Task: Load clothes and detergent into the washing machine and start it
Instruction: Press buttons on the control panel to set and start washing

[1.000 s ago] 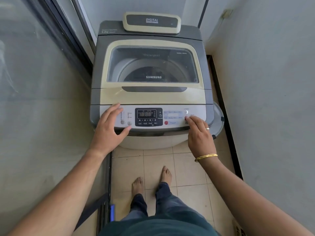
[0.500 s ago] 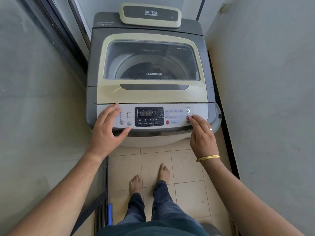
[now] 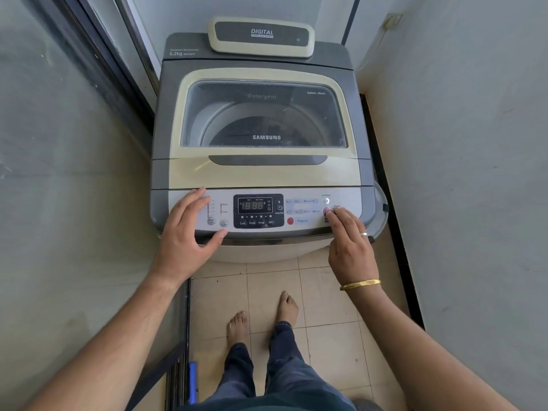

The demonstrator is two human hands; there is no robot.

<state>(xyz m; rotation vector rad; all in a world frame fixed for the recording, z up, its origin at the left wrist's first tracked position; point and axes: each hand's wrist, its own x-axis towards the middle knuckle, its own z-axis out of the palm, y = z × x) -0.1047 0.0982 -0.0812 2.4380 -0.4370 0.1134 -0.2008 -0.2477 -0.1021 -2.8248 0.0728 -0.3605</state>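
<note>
Washing machine wedged between walls, glass lid shut, likely loaded; left hand open, gripping nothing, flat on control panel edge, probably bracing; right hand loose, empty, forefinger at round start button.

Beige tiled floor; glass door left; grey wall right.

Our arms were bare, with no sleeves. On our right hand we wore a thin silver ring, and just behind that hand a shiny gold bangle went round the wrist. Below our hands we wore dark blue jeans, and our feet were bare.
</note>
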